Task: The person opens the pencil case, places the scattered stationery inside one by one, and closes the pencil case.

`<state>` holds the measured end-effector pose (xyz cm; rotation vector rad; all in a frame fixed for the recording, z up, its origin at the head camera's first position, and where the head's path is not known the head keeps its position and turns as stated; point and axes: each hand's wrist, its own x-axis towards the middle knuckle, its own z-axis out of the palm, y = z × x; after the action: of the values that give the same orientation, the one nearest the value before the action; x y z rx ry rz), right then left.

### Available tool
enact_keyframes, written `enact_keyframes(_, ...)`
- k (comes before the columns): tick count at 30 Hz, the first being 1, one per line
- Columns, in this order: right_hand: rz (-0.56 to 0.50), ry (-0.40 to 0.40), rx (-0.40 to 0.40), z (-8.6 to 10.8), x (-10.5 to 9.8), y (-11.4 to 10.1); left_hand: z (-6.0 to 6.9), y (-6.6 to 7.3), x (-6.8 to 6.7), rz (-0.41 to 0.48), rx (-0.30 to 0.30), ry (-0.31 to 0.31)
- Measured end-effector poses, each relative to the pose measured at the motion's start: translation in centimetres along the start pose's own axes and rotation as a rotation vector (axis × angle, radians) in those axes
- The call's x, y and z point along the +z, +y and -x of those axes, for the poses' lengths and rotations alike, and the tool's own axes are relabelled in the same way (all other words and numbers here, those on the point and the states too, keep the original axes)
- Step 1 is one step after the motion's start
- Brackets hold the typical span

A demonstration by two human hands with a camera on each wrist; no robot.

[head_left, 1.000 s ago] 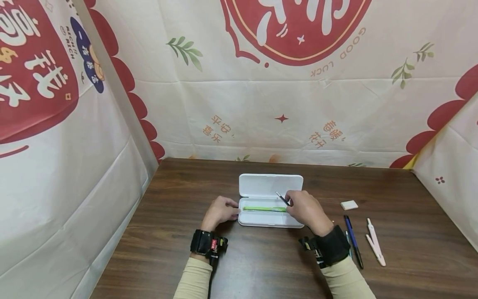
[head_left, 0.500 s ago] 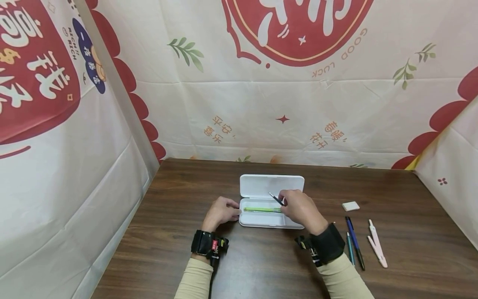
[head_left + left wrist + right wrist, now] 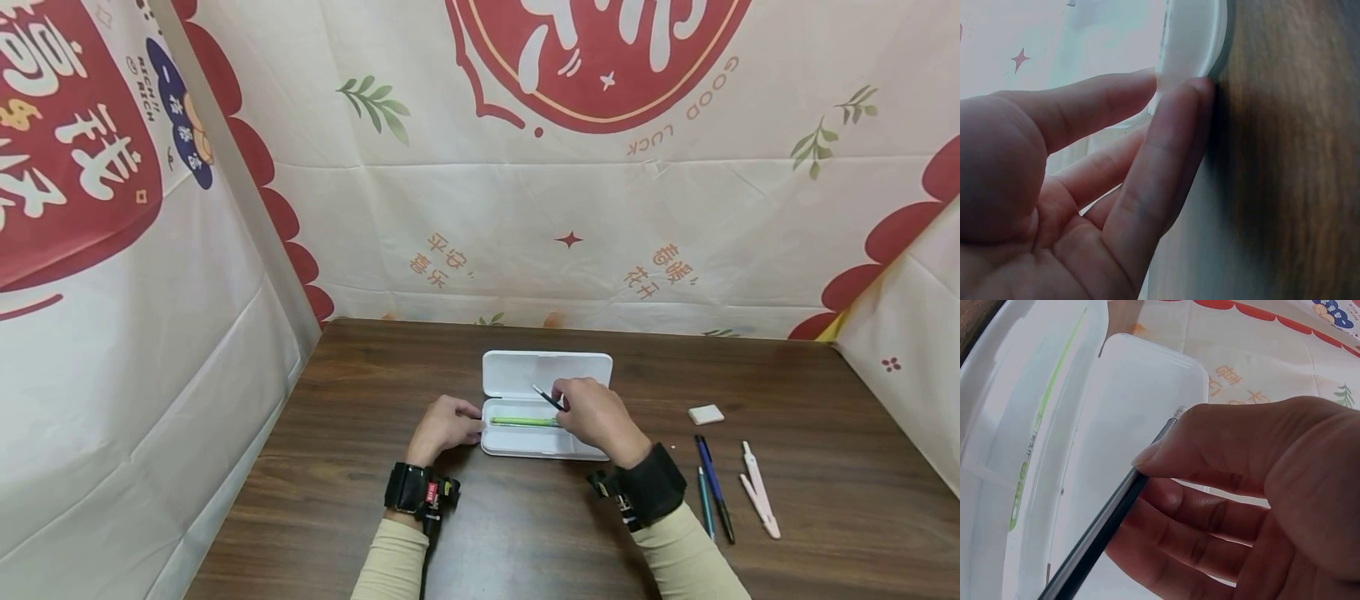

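Observation:
A white pencil case [image 3: 546,447] lies with its lid [image 3: 547,373] folded back, and a green pen [image 3: 522,422] lies inside it. My left hand [image 3: 444,427] touches the case's left end; in the left wrist view the thumb and fingers pinch its rounded corner [image 3: 1194,44]. Over the case, my right hand [image 3: 600,417] holds a dark pen [image 3: 1107,515] between thumb and fingers. That pen is tilted, and its silver end points up and left in the head view. The green pen [image 3: 1054,381] lies beneath, apart from the held one.
Right of the case, a white eraser [image 3: 706,414], a blue-and-black pen [image 3: 715,487], a teal pen [image 3: 706,502] and a pale pink compass [image 3: 761,492] lie on the brown table [image 3: 330,500]. A printed cloth [image 3: 480,200] hangs behind the table.
My right hand has moved a little to the left over the case, with the dark pen still in it. The left hand stays at the case's left end.

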<state>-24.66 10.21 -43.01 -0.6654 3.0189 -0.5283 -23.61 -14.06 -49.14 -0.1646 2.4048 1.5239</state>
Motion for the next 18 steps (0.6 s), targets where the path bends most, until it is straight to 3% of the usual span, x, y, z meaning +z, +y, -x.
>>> enact_keyframes(5,0.021,0.008,-0.021,-0.21,0.05,-0.24,-0.05,0.10,-0.03,-0.008,-0.014,0.001)
enact_keyframes(18,0.046,0.007,-0.084,-0.97,0.56,-0.74,0.07,-0.05,-0.06,-0.006,0.023,0.000)
